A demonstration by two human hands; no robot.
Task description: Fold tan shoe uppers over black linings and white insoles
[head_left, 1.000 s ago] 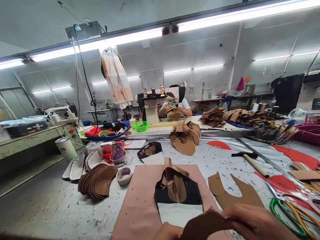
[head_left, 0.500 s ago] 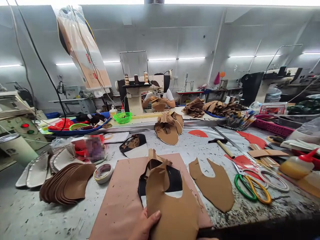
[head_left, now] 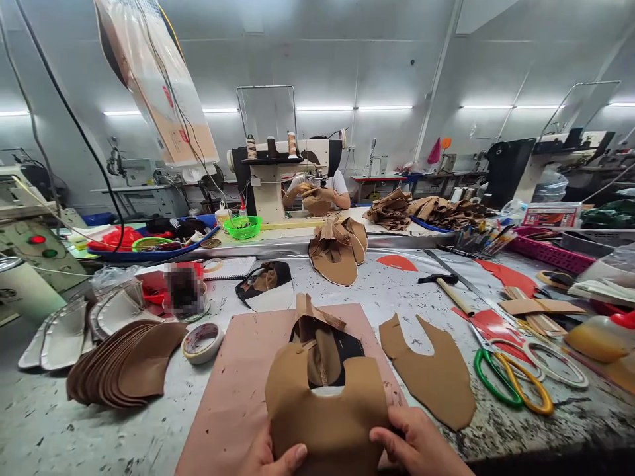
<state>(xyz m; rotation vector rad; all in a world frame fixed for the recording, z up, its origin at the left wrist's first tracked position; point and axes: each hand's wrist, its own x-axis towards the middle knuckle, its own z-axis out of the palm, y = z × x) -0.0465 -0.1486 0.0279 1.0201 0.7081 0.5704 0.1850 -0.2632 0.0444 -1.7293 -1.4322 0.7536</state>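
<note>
Low in the middle, a brown U-notched shoe upper piece [head_left: 327,423] is held by both edges. My left hand [head_left: 270,456] pinches its left side, thumb on top. My right hand [head_left: 417,439] grips its right edge with the thumb and fingers. Behind the notch lies a dark-lined shoe upper [head_left: 317,344] with brown cloth folded in it, partly covered by the held piece. Both are over a pink board [head_left: 223,396]. A second flat brown cut piece [head_left: 431,370] lies to the right of the board.
A roll of tape [head_left: 202,342] and stacked brown pieces [head_left: 124,363] stand at left. Scissors [head_left: 513,380], a hammer [head_left: 449,291] and a glue bottle [head_left: 602,337] lie at right. Across the table, a person [head_left: 317,192] works behind a sewing machine [head_left: 268,172].
The brown piece has turned to sit squarely, its notch now facing away from me. My right hand, barely visible before, has come up onto its right edge.
</note>
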